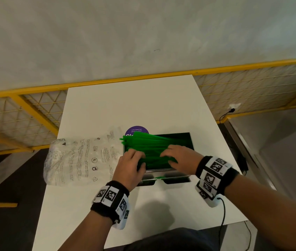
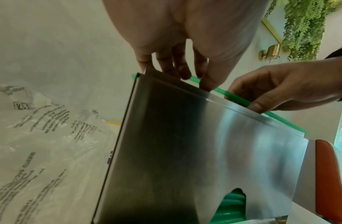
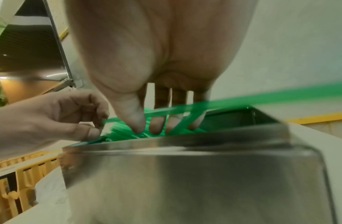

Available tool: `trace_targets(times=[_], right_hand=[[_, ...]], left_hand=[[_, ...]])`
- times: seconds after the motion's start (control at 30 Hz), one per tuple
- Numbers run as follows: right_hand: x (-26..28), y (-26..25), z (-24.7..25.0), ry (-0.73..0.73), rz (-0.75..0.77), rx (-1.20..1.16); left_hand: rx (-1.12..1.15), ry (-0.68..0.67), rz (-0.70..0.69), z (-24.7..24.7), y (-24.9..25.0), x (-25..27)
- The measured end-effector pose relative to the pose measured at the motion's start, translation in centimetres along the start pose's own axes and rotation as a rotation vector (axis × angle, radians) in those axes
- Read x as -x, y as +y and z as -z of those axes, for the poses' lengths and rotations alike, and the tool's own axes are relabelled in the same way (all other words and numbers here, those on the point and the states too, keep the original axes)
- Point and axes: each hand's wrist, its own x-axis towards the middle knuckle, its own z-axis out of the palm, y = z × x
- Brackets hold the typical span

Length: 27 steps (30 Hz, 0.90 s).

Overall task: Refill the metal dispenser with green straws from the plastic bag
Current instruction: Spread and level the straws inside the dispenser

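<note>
The green straws point(image 1: 149, 147) are heaped askew in the metal dispenser point(image 1: 190, 142) beside the seemingly emptied plastic bag point(image 1: 78, 158). They are pinched by the left hand point(image 1: 131, 165) and pressed by straight fingers of the right hand point(image 1: 178, 158). Only levelling is judged left.

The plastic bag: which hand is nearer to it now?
Left. The left hand is on the green straws at the metal dispenser's left end, beside the plastic bag; the right hand is further right, over the dispenser's middle.
</note>
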Motion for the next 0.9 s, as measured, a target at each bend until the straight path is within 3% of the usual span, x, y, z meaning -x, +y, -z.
trace_targets(times=[0.1,0.2,0.4,0.53,0.7,0.8,0.9], right_hand=[[0.0,-0.1,0.1,-0.003,-0.017,0.011],[-0.8,-0.7,-0.8,0.013,-0.005,0.036],[-0.9,-0.9,-2.3,0.013,-0.01,-0.028],[-0.5,0.2,-1.7,0.05,-0.03,-0.067],[-1.7,-2.2,-2.8,0.059,0.069,-0.075],[-1.5,-2.3,-3.3,0.183,0.084,-0.083],[-1.0,-0.4,-1.8,0.299,-0.083,-0.034]], left_hand=[[0.041,0.073,-0.05,0.1,0.3,-0.3],[-0.051,0.026,-0.137,0.2,0.2,-0.5],[-0.25,-0.089,-0.016,0.3,-0.8,-0.3],[-0.223,-0.058,-0.009,1.2,-0.6,-0.3],[-0.121,-0.042,-0.046,1.5,0.9,-1.1],[-0.109,-0.015,-0.035,1.8,1.2,-1.9],[-0.114,-0.038,0.089,2.9,1.6,-3.5]])
